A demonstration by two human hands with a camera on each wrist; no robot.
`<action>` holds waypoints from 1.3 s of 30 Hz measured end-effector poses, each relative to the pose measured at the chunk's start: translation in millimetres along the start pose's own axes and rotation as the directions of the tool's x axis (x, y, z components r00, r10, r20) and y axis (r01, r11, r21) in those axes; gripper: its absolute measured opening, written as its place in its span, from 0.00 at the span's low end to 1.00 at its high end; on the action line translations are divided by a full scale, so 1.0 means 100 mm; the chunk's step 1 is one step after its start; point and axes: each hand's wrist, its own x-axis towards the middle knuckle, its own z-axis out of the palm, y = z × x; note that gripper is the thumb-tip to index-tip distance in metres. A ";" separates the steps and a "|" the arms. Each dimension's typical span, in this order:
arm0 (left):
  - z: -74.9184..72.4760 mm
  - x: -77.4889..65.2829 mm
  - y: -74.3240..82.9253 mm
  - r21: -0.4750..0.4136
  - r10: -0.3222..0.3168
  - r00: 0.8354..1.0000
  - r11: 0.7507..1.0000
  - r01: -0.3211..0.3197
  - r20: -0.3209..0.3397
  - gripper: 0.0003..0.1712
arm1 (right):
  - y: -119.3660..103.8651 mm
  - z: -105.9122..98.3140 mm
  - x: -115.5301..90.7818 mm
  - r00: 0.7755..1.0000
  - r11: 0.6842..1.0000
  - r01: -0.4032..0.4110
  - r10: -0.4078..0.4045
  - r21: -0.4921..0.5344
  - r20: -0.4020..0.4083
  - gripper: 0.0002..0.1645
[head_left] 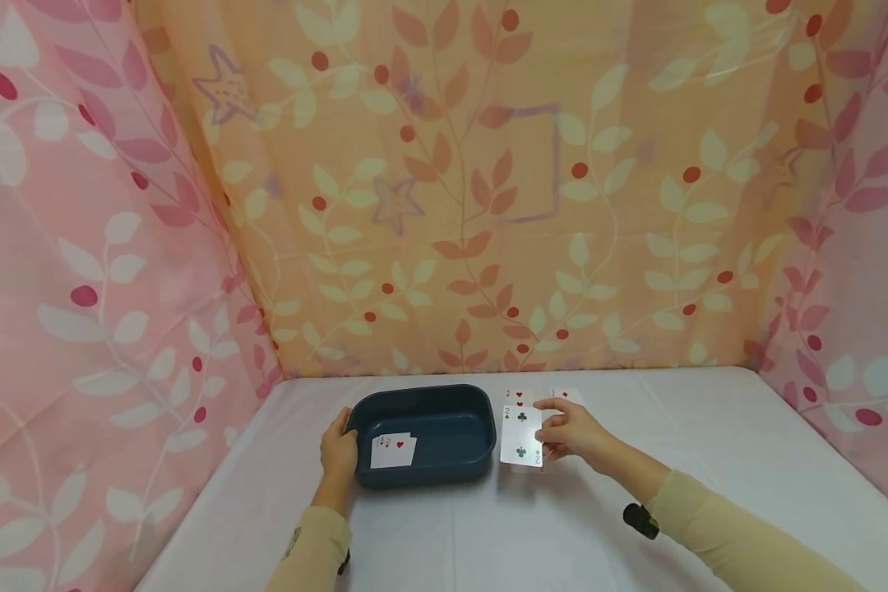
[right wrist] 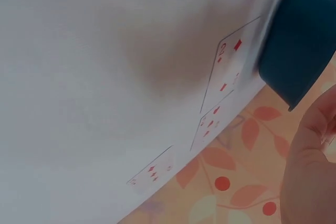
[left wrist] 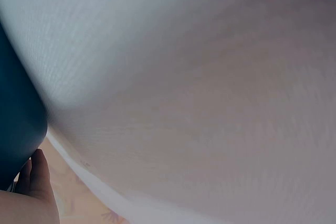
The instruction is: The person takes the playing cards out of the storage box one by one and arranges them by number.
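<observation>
A dark blue rectangular tub [head_left: 425, 477] stands on the white-covered table. My left hand [head_left: 338, 448] grips its left rim, thumb toward the inside; in the left wrist view only part of that hand [left wrist: 37, 195] shows beside the tub wall [left wrist: 18, 114]. Inside the tub, at its left, lie overlapping playing cards [head_left: 392, 452], the upper one showing a red heart. To the right of the tub, my right hand [head_left: 573, 432] pinches a two of clubs [head_left: 521, 436] by its right edge, face up above the table. Behind it, other red-suited cards [head_left: 520, 396] are partly covered.
In the right wrist view a two of diamonds [right wrist: 226, 66] lies flat close to the tub, with two more red-marked cards [right wrist: 210, 121] [right wrist: 153, 171] farther along the table. Patterned cloth [head_left: 459, 181] hangs behind the table and on both sides.
</observation>
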 end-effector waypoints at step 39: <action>-0.02 -0.01 0.02 -0.023 0.024 1.000 0.999 -0.024 0.010 0.30 | 0.48 -0.52 -0.21 0.985 0.990 -0.127 0.119 -0.065 -0.123 0.37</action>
